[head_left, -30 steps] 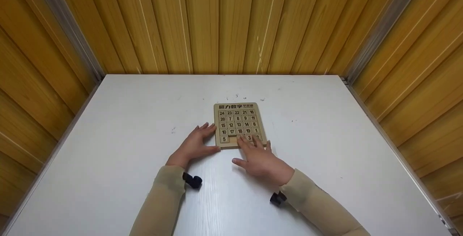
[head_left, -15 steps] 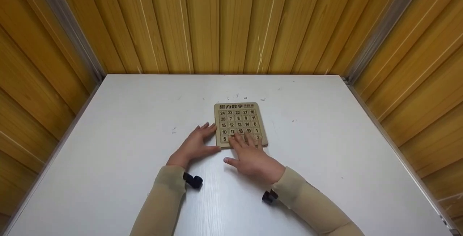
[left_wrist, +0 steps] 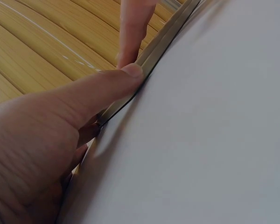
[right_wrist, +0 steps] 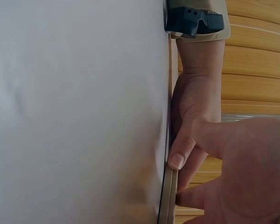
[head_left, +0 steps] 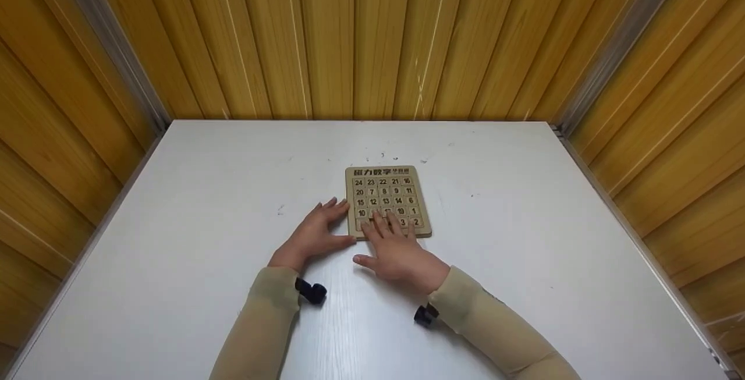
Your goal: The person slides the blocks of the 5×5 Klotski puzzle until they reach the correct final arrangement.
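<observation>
A wooden number slide puzzle lies flat on the white table, its printed heading at the far edge and rows of numbered tiles below. My left hand holds its near left corner, fingers along the left side and thumb on the near edge. In the left wrist view, the thumb presses against the board's thin edge. My right hand reaches over the near edge with spread, extended fingers. Its fingertips touch the lower left tiles and hide several of them, while its thumb stays off the board.
The white table extends around the puzzle, with small dark marks beyond the board. Yellow wood-look panels enclose its back and sides. A small black camera sits on the left wrist and another black camera on the right.
My right hand has slid left along the bottom rows, and its fingertips now cover the 5 tile. The 3 tile shows again to their right. My left hand and the board stay put.
</observation>
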The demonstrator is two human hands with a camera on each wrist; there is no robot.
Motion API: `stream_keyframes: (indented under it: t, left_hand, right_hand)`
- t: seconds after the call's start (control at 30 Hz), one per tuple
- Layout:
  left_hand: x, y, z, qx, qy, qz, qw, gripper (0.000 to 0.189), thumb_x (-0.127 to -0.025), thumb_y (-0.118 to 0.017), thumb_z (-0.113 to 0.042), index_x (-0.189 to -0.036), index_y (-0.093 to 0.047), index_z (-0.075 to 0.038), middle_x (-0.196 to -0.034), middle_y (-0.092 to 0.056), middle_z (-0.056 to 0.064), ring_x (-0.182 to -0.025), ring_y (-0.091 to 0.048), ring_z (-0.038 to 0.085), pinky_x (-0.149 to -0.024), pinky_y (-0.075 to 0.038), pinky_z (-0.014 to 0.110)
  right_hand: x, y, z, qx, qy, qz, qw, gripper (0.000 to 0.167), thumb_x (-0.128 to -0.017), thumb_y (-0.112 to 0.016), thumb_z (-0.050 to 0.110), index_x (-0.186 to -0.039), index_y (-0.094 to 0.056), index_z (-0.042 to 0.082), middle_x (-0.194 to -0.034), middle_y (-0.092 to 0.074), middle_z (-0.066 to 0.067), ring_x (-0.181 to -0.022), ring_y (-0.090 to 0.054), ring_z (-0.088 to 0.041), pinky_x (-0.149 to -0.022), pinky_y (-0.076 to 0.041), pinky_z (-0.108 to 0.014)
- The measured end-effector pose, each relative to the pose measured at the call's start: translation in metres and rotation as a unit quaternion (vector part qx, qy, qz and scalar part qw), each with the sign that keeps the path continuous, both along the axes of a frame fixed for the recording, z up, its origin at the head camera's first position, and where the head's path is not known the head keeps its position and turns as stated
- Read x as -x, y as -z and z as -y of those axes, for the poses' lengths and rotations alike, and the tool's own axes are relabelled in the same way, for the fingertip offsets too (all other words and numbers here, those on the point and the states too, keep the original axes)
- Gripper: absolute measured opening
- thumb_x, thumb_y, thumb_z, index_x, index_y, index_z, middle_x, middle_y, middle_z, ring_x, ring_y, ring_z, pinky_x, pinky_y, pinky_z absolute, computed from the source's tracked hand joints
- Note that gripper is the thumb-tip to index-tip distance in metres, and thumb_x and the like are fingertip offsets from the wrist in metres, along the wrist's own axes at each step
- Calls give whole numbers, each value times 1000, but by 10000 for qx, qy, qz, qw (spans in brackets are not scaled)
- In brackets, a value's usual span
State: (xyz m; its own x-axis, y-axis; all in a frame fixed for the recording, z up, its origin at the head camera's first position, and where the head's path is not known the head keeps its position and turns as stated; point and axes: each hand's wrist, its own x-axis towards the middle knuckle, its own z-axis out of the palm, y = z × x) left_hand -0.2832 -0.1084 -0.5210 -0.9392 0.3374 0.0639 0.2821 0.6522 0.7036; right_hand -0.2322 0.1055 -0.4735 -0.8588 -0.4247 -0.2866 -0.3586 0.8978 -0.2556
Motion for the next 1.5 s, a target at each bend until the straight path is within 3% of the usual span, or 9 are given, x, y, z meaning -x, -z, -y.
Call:
stream_keyframes:
  t: [0.77, 1.07, 1.33, 1.5]
  left_hand:
    - [0, 2, 1, -43, -141, 204, 9997, 87, -81, -88, -37, -155, -46, -17, -165, -39, 2, -159, -21, 36, -131, -17, 55]
    - [0, 1, 0, -47, -200, 272, 9994, 85, -82, -87, -37, -155, -47, -18, -165, -40, 2, -160, -21, 36, -131, -18, 56]
    - [0, 0, 0, -40, -108, 138, 9998, 85, -82, -87, -36, -154, -48, -15, -164, -40, 8, -158, -24, 38, -131, -19, 57]
    - [0, 1, 1, -4, -72, 137, 9999, 89, -81, -86, -44, -155, -46, -16, -165, -39, 4, -159, -23, 36, -131, -18, 56]
  right_hand:
    - [0, 1, -24, 92, 258, -28, 9996, 80, -101, -46, 65, -166, -18, 30, -175, 2, -10, -161, 5, -40, -126, 5, -72]
    - [3, -3, -21, 180, 301, 75, 9994, 80, -101, -45, 65, -166, -18, 27, -175, 5, -9, -161, 6, -41, -125, 4, -74]
    - [16, -3, -7, 323, 306, -18, 9990, 82, -101, -42, 67, -167, -16, 25, -174, 7, -12, -161, 6, -42, -126, 4, -70]
    - [26, -2, 0, 293, 331, -118, 9990, 83, -101, -41, 69, -167, -14, 26, -174, 7, -13, -160, 5, -42, -125, 4, -72]
